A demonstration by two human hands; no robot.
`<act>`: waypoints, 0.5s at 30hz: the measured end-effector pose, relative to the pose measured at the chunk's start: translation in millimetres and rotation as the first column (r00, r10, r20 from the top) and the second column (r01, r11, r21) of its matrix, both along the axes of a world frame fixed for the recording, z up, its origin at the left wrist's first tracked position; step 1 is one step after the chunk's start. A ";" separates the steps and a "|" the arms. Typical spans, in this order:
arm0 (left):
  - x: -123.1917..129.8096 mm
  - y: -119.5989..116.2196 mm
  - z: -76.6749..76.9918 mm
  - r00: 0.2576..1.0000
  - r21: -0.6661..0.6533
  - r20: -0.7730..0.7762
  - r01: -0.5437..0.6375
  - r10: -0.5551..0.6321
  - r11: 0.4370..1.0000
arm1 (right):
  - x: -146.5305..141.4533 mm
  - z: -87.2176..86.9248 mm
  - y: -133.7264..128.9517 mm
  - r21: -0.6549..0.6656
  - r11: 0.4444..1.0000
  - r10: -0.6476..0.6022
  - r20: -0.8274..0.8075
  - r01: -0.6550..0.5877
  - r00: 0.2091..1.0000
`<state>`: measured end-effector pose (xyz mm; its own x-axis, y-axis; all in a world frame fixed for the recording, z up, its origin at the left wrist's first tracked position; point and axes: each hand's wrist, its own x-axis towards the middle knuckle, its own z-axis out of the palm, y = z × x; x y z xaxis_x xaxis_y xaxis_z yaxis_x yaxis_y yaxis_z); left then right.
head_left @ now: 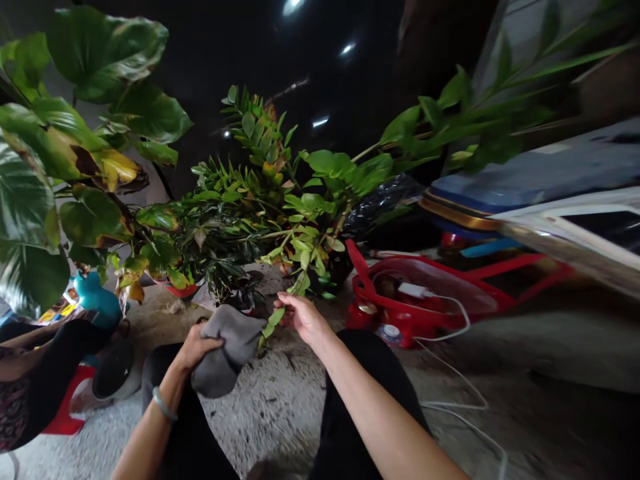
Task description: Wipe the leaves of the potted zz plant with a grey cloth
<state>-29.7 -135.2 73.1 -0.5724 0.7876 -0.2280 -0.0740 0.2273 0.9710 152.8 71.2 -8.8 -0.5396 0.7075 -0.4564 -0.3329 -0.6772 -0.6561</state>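
My left hand (196, 347) grips a grey cloth (225, 350), bunched and hanging between my knees. A pale bangle (164, 405) circles that wrist. Just right of the cloth, my right hand (303, 315) is closed around a thin leafy stem (273, 323), whose lower leaves dangle below my fingers. The stem appears to belong to the green potted plant (305, 247) in front of me, though the join is hard to make out. Part of the grip is hidden behind the fingers.
At left stand a large-leaved plant (95, 133), a turquoise bottle (97, 300), a dark pot (115, 370) and a seated person's arm (35, 353). To the right lies a red bag (425, 300) with a white cable (460, 320) trailing over the concrete floor (270, 407).
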 end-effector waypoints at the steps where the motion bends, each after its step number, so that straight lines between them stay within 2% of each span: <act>1: -6.2 -11.2 2.4 0.999 0.043 0.040 -0.038 0.036 0.998 | 1.5 -0.6 1.0 -0.004 1.000 0.008 -0.004 -0.008 1.000; 3: -25.6 -20.7 18.7 0.971 0.186 0.143 -0.217 0.192 0.958 | 2.4 -1.1 2.9 -0.009 1.000 0.018 -0.005 -0.018 1.000; 4: -37.0 -18.4 29.5 0.938 0.265 0.196 -0.331 0.286 0.905 | 1.5 -1.1 3.4 -0.009 1.000 0.021 -0.004 -0.021 1.000; 6: -57.0 -2.4 46.6 0.866 0.372 0.275 -0.497 0.418 0.784 | -2.7 -1.2 2.6 -0.005 1.000 0.020 -0.006 -0.020 1.000; 8: -65.8 19.5 47.6 0.817 0.372 0.295 -0.575 0.495 0.728 | -8.5 -1.4 -0.2 0.001 1.000 0.009 -0.013 -0.009 1.000; 10: -58.1 34.5 27.1 0.778 0.247 0.273 -0.626 0.566 0.740 | -13.7 -1.8 -3.8 0.006 1.000 -0.008 -0.012 0.008 1.000; 12: -36.9 34.0 -9.4 0.746 0.017 0.256 -0.639 0.615 0.769 | -16.3 -2.5 -6.2 0.010 1.000 -0.015 -0.006 0.015 1.000; 13: -24.2 28.1 -29.8 0.762 -0.067 0.289 -0.588 0.580 0.806 | -16.3 -2.8 -6.8 0.011 1.000 -0.010 -0.001 0.010 1.000; 15: -2.1 10.1 -65.6 0.786 -0.205 0.421 -0.403 0.452 0.892 | -14.1 -3.2 -6.4 0.014 1.000 0.007 0.003 -0.007 1.000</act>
